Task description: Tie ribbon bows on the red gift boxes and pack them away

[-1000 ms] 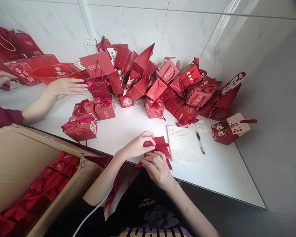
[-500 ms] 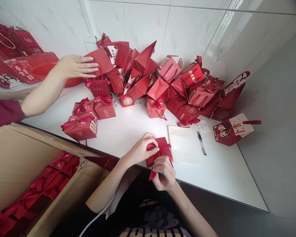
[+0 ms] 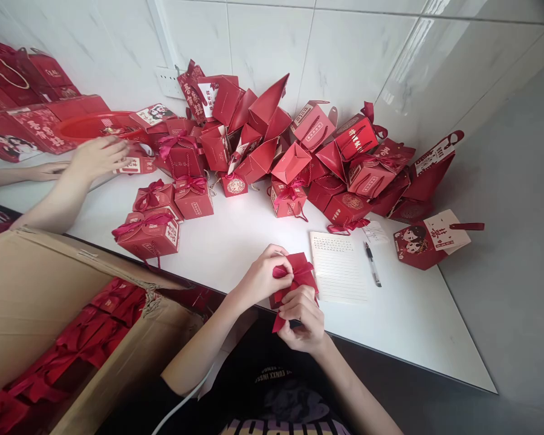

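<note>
A small red gift box (image 3: 304,266) with a red ribbon (image 3: 284,302) sits at the near edge of the white table (image 3: 408,314). My left hand (image 3: 265,275) pinches the ribbon loop on top of the box, fingers closed. My right hand (image 3: 303,317) is closed on the ribbon's loose tail just below the box. A lined paper sheet (image 3: 339,266) lies directly right of the box, with a black pen (image 3: 372,264) beside it.
A heap of red gift boxes (image 3: 272,145) lies against the tiled wall. Three ribbon-tied boxes (image 3: 158,211) stand at the left. A co-worker's hand (image 3: 97,158) holds a small box near a red basin (image 3: 84,128). A cardboard carton (image 3: 49,314) of red ribbons stands lower left.
My right hand has drawn the ribbon tail down and toward me while the left keeps pinching the loop. The co-worker's hand dropped from the pile to the table with a small box.
</note>
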`<action>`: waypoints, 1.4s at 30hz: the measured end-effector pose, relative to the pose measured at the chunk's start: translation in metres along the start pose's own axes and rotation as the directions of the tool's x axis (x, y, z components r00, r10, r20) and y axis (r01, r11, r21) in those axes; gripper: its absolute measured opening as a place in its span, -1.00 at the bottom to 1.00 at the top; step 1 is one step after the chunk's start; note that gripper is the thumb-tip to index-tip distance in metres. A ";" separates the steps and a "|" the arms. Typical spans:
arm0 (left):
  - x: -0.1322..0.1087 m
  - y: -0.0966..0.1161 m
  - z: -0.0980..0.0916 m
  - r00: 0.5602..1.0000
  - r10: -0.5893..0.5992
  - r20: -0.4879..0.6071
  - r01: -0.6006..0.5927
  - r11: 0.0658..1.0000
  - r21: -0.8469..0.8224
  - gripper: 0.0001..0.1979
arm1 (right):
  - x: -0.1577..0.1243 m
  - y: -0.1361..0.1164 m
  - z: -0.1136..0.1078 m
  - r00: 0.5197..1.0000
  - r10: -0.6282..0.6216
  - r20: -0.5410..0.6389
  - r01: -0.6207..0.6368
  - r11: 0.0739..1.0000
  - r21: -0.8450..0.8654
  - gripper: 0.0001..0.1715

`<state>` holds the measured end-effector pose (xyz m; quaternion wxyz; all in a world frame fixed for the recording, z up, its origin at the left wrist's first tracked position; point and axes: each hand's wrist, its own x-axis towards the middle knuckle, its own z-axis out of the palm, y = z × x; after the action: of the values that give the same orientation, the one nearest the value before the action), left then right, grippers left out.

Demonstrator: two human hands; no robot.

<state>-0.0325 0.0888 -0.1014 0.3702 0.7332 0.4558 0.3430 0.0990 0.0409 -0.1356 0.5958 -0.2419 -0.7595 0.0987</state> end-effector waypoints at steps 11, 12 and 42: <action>0.000 -0.001 0.002 0.999 -0.013 -0.029 0.013 1.000 0.007 -0.93 | 0.002 0.001 -0.002 0.999 -0.024 0.036 0.024 1.000 0.000 -0.74; 0.000 -0.001 0.002 1.000 -0.013 -0.028 0.014 1.000 0.003 -0.93 | 0.002 0.001 -0.002 0.999 -0.026 0.041 0.026 1.000 0.000 -0.74; 0.004 -0.011 -0.002 1.000 0.014 0.016 -0.012 0.998 -0.067 -0.96 | 0.016 -0.005 -0.063 0.817 0.564 0.118 -0.541 0.822 -0.177 -0.72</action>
<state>-0.0378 0.0962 -0.1095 0.3961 0.7260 0.4362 0.3546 0.1553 0.0359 -0.1031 0.4585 -0.4830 -0.7079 0.2353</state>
